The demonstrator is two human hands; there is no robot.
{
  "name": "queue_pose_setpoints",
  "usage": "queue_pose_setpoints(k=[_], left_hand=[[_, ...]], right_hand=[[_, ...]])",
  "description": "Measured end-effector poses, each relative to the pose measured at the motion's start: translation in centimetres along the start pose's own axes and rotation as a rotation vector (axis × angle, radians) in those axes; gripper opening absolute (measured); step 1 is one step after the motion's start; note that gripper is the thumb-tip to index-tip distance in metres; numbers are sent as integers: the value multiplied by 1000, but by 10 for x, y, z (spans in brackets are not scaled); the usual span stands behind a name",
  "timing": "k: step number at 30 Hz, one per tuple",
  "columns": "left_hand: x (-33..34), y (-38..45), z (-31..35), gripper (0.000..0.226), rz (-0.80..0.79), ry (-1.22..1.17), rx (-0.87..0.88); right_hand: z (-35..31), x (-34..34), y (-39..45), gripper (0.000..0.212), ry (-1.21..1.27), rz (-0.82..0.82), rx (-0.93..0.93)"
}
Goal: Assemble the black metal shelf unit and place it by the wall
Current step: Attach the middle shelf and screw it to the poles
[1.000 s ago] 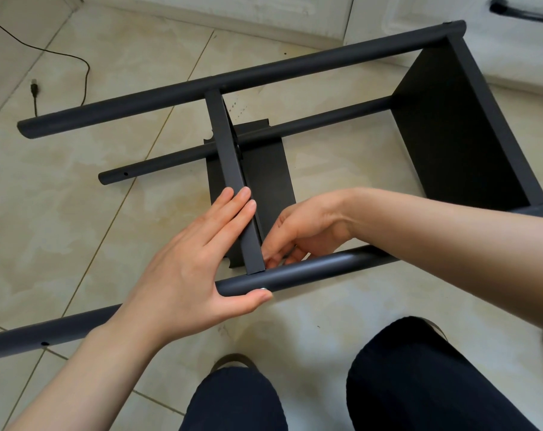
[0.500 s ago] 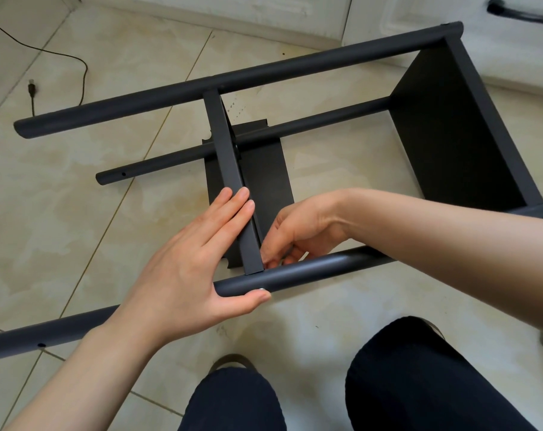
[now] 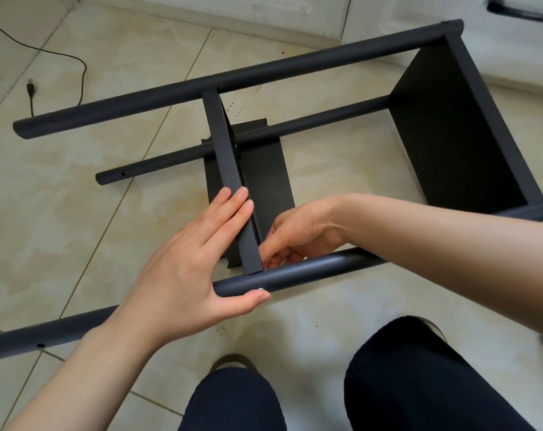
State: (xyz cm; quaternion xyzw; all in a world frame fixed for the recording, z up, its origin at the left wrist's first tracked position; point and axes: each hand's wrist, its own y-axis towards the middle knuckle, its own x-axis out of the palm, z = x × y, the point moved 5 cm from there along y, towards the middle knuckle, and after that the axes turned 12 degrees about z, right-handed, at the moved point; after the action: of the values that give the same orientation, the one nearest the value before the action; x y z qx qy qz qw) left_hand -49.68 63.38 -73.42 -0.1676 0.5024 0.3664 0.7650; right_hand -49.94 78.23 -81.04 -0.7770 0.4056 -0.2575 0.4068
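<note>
The black metal shelf unit lies on its side on the tiled floor. Its near pole point(image 3: 313, 268) and far pole point(image 3: 233, 79) are joined by a middle shelf panel point(image 3: 225, 150) and an end panel point(image 3: 444, 135) on the right. My left hand point(image 3: 183, 275) lies flat, with straight fingers pressed against the middle panel's edge and the thumb under the near pole. My right hand point(image 3: 295, 234) reaches in from the right, its fingertips bunched at the joint of panel and near pole. They pinch something small and mostly hidden. A silver screw head point(image 3: 259, 288) shows on the near pole by my thumb.
A third, thinner pole point(image 3: 310, 122) runs lower through the frame. White cabinet doors point(image 3: 233, 7) with a dark handle point(image 3: 519, 12) stand just behind the unit. A black cable with a plug point(image 3: 30, 88) lies at the far left. My knees point(image 3: 419, 384) are at the bottom.
Almost nothing has moved. My left hand stays pressed on the panel and pole, and the fingertips of my right hand shift only slightly at the joint.
</note>
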Motion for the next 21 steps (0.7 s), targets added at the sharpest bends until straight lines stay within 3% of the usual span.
queue_pose_setpoints(k=[8,21], left_hand=[[0,0,0,102,4,4,0],[0,1,1,102,3,12,1]], right_hand=[[-2,-5,-6,13,69,-76,-13],[-1,0,-6,40,72,-92,-60]])
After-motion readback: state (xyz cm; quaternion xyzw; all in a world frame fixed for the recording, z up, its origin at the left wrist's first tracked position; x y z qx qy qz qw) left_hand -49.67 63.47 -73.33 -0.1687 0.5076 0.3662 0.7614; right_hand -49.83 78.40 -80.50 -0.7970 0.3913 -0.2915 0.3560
